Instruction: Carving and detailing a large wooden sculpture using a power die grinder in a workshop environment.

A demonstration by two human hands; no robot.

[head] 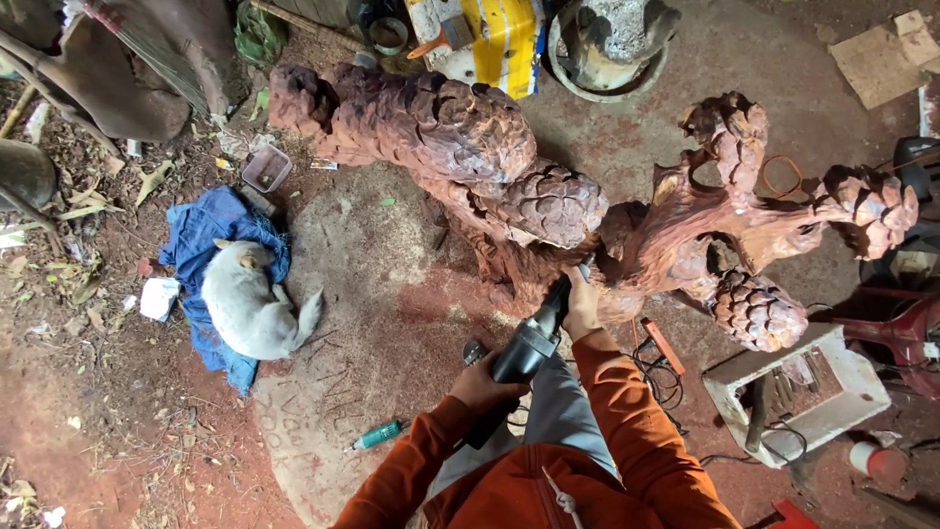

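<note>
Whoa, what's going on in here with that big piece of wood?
A person in an orange jacket is working a large reddish wood carving, shaped like branches with pinecones. The left hand grips the back of a dark handheld power tool, and the right hand steadies its front end against the wood. A pale dog lies curled on a blue cloth on the dusty ground nearby.

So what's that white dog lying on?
The white dog lies curled on a crumpled blue cloth spread over the dirt ground. The cloth shows around its back and head; what is directly beneath its body is hidden.
</note>
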